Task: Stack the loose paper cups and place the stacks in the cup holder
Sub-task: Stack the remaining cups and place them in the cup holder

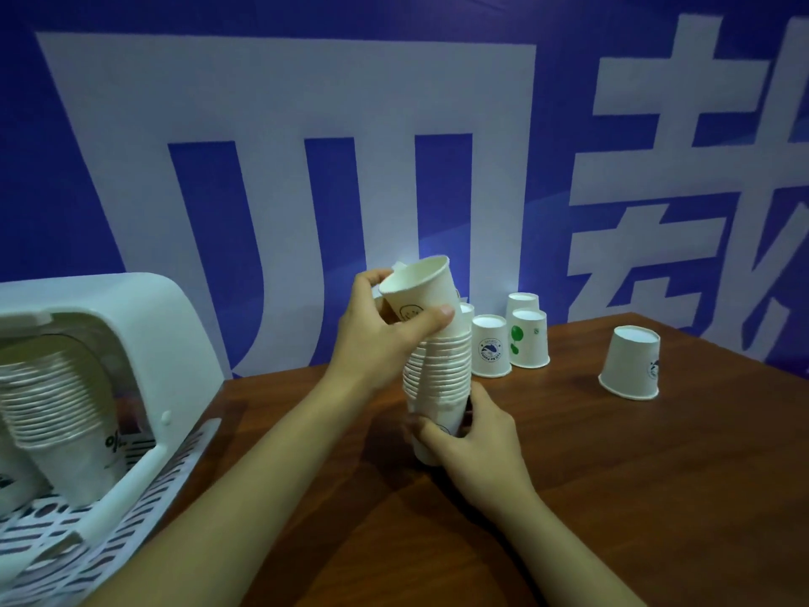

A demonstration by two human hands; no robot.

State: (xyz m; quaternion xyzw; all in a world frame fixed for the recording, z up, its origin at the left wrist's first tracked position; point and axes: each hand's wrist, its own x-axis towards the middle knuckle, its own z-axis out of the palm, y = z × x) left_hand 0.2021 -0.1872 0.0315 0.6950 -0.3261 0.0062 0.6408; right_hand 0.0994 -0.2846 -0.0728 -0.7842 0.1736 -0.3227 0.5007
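A tall stack of white paper cups (437, 370) stands upside down on the brown table. My right hand (473, 435) grips the stack's lowest cup near the table. My left hand (381, 335) holds a single white cup (418, 291), tilted, at the top of the stack. Loose cups stand upside down behind: one with a blue logo (490, 346), one with green dots (529, 339), another (522, 302) behind it, and one (630, 363) apart on the right. The white cup holder (131, 326) at the left has a stack of cups (61, 409) inside.
The cup holder's slotted white base (131, 510) reaches to the table's left front. A blue wall banner (306, 168) with large white characters rises right behind the table (613, 475), close to the back cups.
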